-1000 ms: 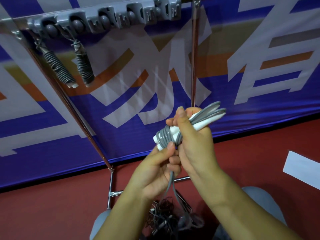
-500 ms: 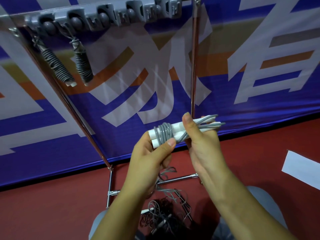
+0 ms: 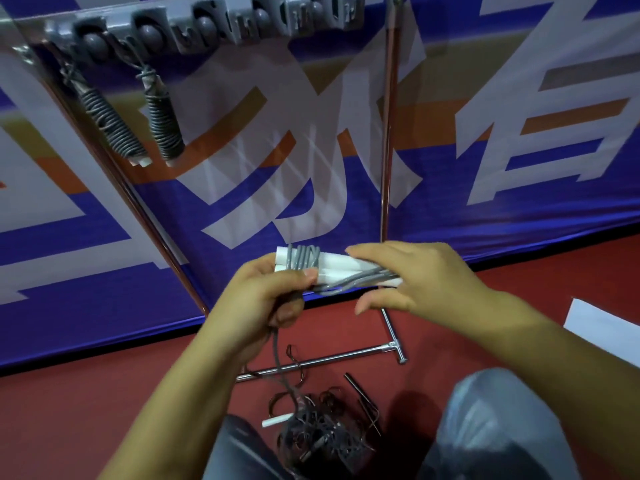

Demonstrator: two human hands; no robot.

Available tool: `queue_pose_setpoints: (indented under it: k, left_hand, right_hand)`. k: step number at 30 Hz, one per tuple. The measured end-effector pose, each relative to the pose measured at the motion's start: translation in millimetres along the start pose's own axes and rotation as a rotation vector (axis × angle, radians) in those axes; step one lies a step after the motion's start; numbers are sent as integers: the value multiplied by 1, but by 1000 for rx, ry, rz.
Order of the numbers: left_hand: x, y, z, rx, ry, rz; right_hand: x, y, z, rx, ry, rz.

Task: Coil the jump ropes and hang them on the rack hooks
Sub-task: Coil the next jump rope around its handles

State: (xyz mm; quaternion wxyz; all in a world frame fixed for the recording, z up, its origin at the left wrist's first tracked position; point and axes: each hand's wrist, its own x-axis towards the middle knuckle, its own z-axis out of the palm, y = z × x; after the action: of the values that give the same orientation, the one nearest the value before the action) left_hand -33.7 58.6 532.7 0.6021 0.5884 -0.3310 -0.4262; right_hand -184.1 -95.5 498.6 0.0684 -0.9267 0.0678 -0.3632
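The rack (image 3: 388,133) stood far and above the hands, its grey hook bar (image 3: 207,26) running along the top left, and two coiled ropes (image 3: 138,116) already hung from the leftmost hooks, with the hooks to their right showing free. The rope (image 3: 332,268) in hand lay well below that bar, so the coming lift would likely go up and to the left.

The bundle's long axis ran left to right, nearly level — two white handles side by side, grey cord wound in tight turns near their left end and looser strands trailing along toward the right. The left hand (image 3: 273,296) gripped the wrapped end, thumb pressed over the turns. The right hand (image 3: 419,275) lay over the right end with fingers loosely bent; whether it pinched the strands could not be told. Both hands sat about equally far from the hooks.

A loose tail dropped from the left hand to a dark tangle (image 3: 322,434) of cord on the near floor — coiling looked unfinished.
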Motion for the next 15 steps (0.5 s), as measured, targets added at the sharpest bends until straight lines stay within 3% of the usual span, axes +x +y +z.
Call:
queue_pose_setpoints:
  k: [2,5,7,12,15]
  left_hand:
    - [1,4,-2,68,-68,-42]
    - [1,8,1,156,-204,-115]
    - [1,10,-1,207,-311,-142]
    - [4,17,-9,184,-440,-80]
    - [5,21,-8,185,-429,-33]
  right_hand:
    - [3,-7,-12,-39,-147,22]
    - [8,-22,-30,1,-615,173]
    - [4,-27,-33,170,-772,244]
    - [-2,-35,-33,991,-591,625]
    - [-1,-41,-36,1193,-509,695]
